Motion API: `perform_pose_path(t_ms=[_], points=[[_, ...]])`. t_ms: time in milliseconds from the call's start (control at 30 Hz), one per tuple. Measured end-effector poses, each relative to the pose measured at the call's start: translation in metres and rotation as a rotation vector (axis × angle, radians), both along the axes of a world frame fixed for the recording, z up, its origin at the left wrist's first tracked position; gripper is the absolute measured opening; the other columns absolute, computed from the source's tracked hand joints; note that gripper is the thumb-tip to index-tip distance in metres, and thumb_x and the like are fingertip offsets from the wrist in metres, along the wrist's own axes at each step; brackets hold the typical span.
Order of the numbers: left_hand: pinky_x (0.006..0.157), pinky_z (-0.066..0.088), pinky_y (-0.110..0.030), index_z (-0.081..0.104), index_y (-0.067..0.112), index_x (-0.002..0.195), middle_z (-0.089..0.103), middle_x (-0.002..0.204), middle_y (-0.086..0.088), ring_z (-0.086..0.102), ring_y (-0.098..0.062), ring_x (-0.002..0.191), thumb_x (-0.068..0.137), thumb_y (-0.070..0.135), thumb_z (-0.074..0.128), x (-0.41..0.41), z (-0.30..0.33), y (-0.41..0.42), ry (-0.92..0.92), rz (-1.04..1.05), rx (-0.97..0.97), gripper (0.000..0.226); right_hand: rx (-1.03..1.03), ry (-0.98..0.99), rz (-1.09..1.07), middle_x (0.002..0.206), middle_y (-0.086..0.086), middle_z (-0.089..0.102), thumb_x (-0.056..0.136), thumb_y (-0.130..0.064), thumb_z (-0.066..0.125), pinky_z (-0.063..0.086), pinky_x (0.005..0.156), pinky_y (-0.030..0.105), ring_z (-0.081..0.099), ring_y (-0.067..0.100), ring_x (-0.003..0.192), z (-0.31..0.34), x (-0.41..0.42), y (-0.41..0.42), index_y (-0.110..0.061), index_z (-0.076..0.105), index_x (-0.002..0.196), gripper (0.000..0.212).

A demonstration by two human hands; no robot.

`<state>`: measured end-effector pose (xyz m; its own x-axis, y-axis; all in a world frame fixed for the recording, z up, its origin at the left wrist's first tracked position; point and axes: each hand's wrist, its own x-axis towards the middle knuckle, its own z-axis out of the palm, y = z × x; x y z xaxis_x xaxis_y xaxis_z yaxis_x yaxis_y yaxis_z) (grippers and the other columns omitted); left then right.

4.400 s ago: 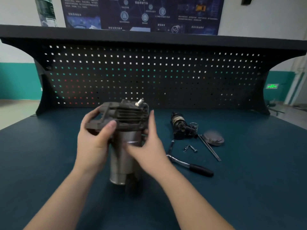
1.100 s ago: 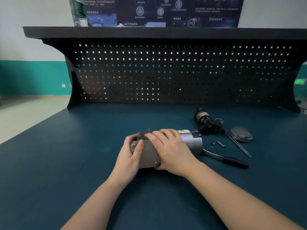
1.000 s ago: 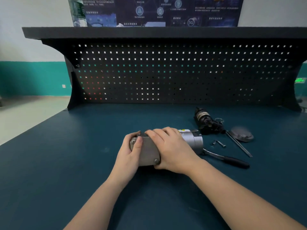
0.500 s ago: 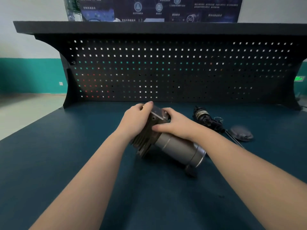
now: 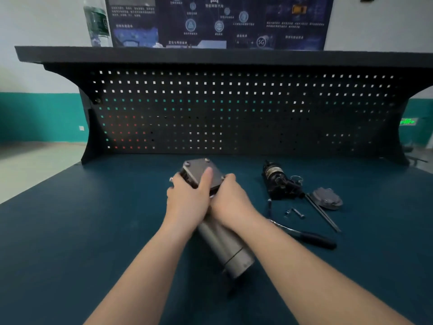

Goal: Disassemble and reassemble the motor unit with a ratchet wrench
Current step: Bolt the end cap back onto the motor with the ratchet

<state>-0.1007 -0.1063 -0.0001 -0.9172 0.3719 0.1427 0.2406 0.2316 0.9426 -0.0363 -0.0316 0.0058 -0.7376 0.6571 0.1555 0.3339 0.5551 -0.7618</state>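
Both hands, left hand (image 5: 187, 202) and right hand (image 5: 230, 205), clasp the motor unit (image 5: 225, 245)'s far end; its cylinder runs back toward the person, ratchet wrench (image 5: 311, 238) nearer the right.

1. Dark teal bench top (image 5: 70, 231).
2. Black pegboard (image 5: 234, 113) upright along the bench's back edge, dark shelf (image 5: 210, 56) across its top.
3. Clear plastic bottle (image 5: 97, 22) standing at the shelf's left end.
4. Dark blue poster (image 5: 220, 19) on the wall behind the shelf.
5. Wall behind: white above, teal band (image 5: 39, 116) below.
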Motion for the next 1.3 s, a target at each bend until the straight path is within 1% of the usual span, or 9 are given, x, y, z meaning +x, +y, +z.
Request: perform_pose_path(t_ms=[233, 367, 500, 600, 733, 833, 1000, 1133, 1300], points=[[0.088, 0.054, -0.042, 0.062, 0.019, 0.109, 0.072, 0.102, -0.001, 0.069, -0.020, 0.094, 0.087, 0.033, 0.066, -0.023, 0.001, -0.004, -0.082, -0.312, 0.186, 0.026, -0.368, 0.257, 0.252, 0.100, -0.006, 0.070, 0.074, -0.019, 0.079, 0.056, 0.082, 0.029, 0.069, 0.008, 0.087, -0.017, 0.036, 0.014, -0.024, 0.054, 0.113, 0.047], [0.075, 0.056, -0.035, 0.066, 0.011, 0.102, 0.073, 0.096, -0.012, 0.069, -0.023, 0.085, 0.089, 0.024, 0.063, -0.036, -0.003, 0.004, -0.269, -0.553, 0.349, 0.018, -0.220, 0.429, 0.172, 0.089, -0.008, 0.064, 0.075, -0.025, 0.081, 0.047, 0.066, 0.015, 0.061, -0.005, 0.073, -0.028, 0.039, 0.030, -0.028, 0.058, 0.101, 0.035], [0.073, 0.056, -0.032, 0.067, 0.017, 0.105, 0.073, 0.098, -0.009, 0.070, -0.022, 0.087, 0.082, 0.032, 0.066, -0.038, 0.001, 0.019, -0.269, -0.704, 0.217, 0.028, -0.081, 0.521, -0.033, 0.121, -0.009, 0.042, 0.068, -0.034, 0.085, 0.034, 0.099, 0.025, 0.041, 0.007, 0.115, -0.043, 0.035, 0.042, -0.037, 0.038, 0.122, 0.072], [0.079, 0.052, -0.026, 0.066, 0.028, 0.107, 0.073, 0.105, 0.001, 0.068, -0.018, 0.097, 0.090, 0.039, 0.061, -0.037, 0.008, 0.022, -0.118, -0.678, 0.073, 0.021, -0.116, 0.533, 0.132, 0.139, -0.014, 0.039, 0.073, -0.034, 0.080, 0.031, 0.112, 0.032, 0.036, 0.003, 0.131, -0.052, 0.035, 0.044, -0.045, 0.026, 0.143, 0.089], [0.093, 0.035, -0.023, 0.029, 0.037, 0.144, 0.042, 0.139, 0.013, 0.049, -0.006, 0.118, 0.075, 0.070, 0.058, -0.016, 0.005, 0.015, 0.321, -0.271, -0.025, 0.082, -0.102, 0.393, 0.243, 0.127, -0.023, 0.054, 0.069, -0.042, 0.080, 0.044, 0.096, 0.020, 0.051, -0.005, 0.117, -0.048, 0.052, 0.074, -0.061, 0.040, 0.129, 0.074], [0.097, 0.034, -0.028, 0.009, 0.044, 0.146, 0.015, 0.150, 0.012, 0.039, -0.012, 0.127, 0.058, 0.084, 0.055, 0.016, -0.008, 0.015, 0.525, -0.323, -0.175, 0.107, 0.074, 0.125, -0.048, 0.105, -0.009, 0.067, 0.075, -0.041, 0.078, 0.048, 0.089, 0.026, 0.060, 0.016, 0.107, -0.046, 0.076, 0.119, -0.039, 0.061, 0.104, 0.033], [0.062, 0.041, -0.025, -0.001, 0.049, 0.145, 0.027, 0.130, 0.011, 0.054, -0.014, 0.079, 0.069, 0.061, 0.066, 0.034, -0.015, 0.024, 0.680, -0.260, -0.360, 0.102, 0.200, -0.498, -0.201, 0.120, -0.002, 0.059, 0.072, -0.065, 0.068, 0.041, 0.098, 0.041, 0.049, 0.025, 0.120, -0.068, 0.077, 0.127, -0.029, 0.059, 0.108, 0.052], [0.055, 0.034, -0.023, 0.002, 0.050, 0.144, 0.035, 0.110, 0.013, 0.045, -0.010, 0.066, 0.069, 0.061, 0.065, 0.038, -0.016, 0.024, 0.675, -0.221, -0.348, 0.098, 0.280, -0.427, -0.207, 0.113, -0.002, 0.062, 0.079, -0.058, 0.066, 0.041, 0.089, 0.037, 0.053, 0.023, 0.113, -0.075, 0.071, 0.121, -0.030, 0.052, 0.091, 0.033], [0.070, 0.033, -0.031, 0.005, 0.044, 0.149, 0.040, 0.102, 0.006, 0.046, -0.020, 0.085, 0.068, 0.060, 0.063, 0.019, -0.008, 0.016, 0.565, -0.137, -0.342, 0.101, 0.247, -0.243, -0.188, 0.087, -0.006, 0.056, 0.087, -0.048, 0.064, 0.040, 0.070, 0.032, 0.056, 0.023, 0.091, -0.073, 0.074, 0.114, -0.029, 0.048, 0.083, 0.025]])
